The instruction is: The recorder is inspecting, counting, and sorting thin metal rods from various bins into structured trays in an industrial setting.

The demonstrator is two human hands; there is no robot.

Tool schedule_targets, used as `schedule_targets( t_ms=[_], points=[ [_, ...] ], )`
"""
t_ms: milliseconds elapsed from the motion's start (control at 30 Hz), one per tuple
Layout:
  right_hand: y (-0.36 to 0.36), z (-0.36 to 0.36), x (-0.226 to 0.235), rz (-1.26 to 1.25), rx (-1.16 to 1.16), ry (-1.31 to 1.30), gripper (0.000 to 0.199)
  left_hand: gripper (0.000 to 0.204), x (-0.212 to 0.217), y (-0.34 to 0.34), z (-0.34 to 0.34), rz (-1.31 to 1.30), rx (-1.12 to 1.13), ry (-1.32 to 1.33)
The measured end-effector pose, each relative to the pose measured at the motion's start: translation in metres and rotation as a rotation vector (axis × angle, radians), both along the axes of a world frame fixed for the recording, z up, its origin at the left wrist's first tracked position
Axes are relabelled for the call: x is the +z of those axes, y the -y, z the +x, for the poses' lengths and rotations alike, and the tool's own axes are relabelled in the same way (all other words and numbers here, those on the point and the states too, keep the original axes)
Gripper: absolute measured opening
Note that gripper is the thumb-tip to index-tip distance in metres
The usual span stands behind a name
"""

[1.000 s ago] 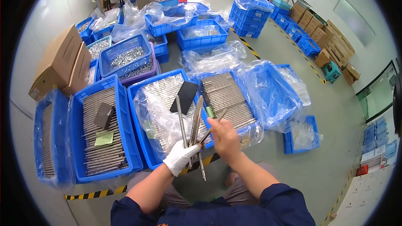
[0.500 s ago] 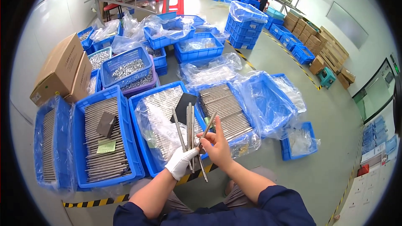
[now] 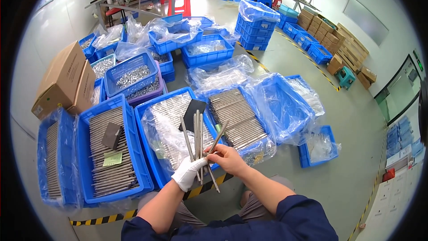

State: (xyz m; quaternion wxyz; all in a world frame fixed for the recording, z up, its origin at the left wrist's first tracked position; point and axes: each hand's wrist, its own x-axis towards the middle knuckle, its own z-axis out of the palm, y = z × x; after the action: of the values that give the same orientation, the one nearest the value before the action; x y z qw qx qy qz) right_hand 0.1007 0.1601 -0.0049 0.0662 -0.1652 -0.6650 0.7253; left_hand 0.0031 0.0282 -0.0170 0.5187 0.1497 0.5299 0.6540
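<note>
My left hand (image 3: 187,173), in a white glove, is closed round a loose bundle of slim metal rods (image 3: 198,129) that fan out upward. My bare right hand (image 3: 228,159) pinches one rod (image 3: 218,135) near its lower part; this rod leans to the right, away from the others. Both hands meet at the bundle, and the fingertips partly hide each other. Beneath and beyond them is a plastic-lined blue bin (image 3: 141,116) of rods with a black flat piece (image 3: 191,112) on top. To its right, another lined bin holds dark-ended rods (image 3: 238,118) in rows.
On the left, rods fill two more blue bins, one with a dark block (image 3: 111,135) and a paper note (image 3: 113,158). Cardboard boxes (image 3: 60,80) stand behind. Farther off are a basket of small metal parts (image 3: 133,76), stacked blue crates (image 3: 255,31) and people at benches.
My right index finger, stretched upward before, has curled down onto the leaning rod. The bundle stays in my left hand, and the whole view has shifted slightly.
</note>
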Motion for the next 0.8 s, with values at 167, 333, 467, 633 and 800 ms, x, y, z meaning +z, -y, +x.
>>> schedule_targets(
  t_ms=[167,333,467,633,800],
  points=[
    [-0.009,0.003,0.006,-0.073,-0.008,-0.082,0.021,0.026,0.011,0.000,0.003,0.036,-0.008,0.001],
    [-0.023,0.002,0.008,-0.109,-0.106,-0.147,0.022,0.025,0.003,0.004,0.000,-0.008,-0.047,-0.036],
    [-0.020,0.003,0.006,-0.189,-0.121,-0.139,0.024,0.023,-0.001,0.003,0.001,0.009,-0.030,-0.055],
    [-0.010,0.003,0.000,-0.209,-0.076,-0.104,0.022,0.023,-0.001,0.000,0.004,0.071,0.004,0.046],
    [-0.028,0.005,0.008,-0.229,-0.192,-0.223,0.020,0.022,0.004,0.005,-0.002,0.040,0.083,0.082]
  ],
)
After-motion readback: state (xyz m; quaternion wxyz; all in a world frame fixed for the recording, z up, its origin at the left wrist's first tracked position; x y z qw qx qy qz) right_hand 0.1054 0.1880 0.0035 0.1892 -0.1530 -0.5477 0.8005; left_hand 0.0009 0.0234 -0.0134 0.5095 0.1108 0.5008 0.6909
